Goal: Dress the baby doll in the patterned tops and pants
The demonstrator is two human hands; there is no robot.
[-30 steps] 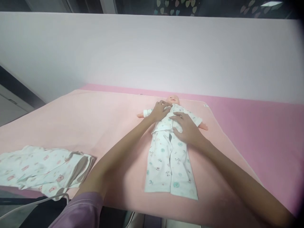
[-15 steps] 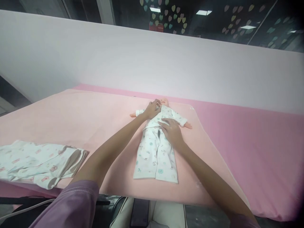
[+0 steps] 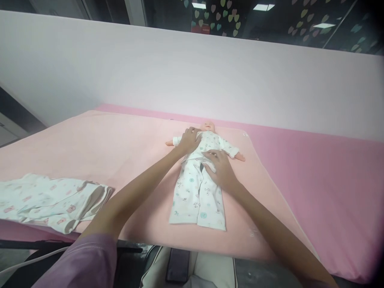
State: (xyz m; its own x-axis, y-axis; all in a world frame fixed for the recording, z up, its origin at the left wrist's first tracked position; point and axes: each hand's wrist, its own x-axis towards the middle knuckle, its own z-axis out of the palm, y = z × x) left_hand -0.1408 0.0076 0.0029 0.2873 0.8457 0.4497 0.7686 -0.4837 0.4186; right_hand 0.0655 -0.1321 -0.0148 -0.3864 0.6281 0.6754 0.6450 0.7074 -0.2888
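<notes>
A baby doll (image 3: pixel 208 126) lies on its back with its head toward the far wall and its arms spread. It wears a white long-sleeved top (image 3: pixel 210 140) and white trousers (image 3: pixel 196 200), both with small printed figures. My left hand (image 3: pixel 191 141) rests on the top at the doll's chest and shoulder, fingers laid over the cloth. At the waist, my right hand (image 3: pixel 222 168) touches the lower part of the top, thumb apart from the fingers. A dark gap shows between the trouser legs near the top.
Folded white printed clothes (image 3: pixel 57 200) lie at the left front edge of the peach mat (image 3: pixel 135 140). Pink cloth (image 3: pixel 324 188) covers the surface to the right. A white wall (image 3: pixel 192 76) stands behind. Below the edge, a dark phone (image 3: pixel 177 265) rests on my lap.
My right thumb has moved away from the fingers, toward the trousers. My left fingers have drawn slightly back from the doll's neck. The view has tilted down a little.
</notes>
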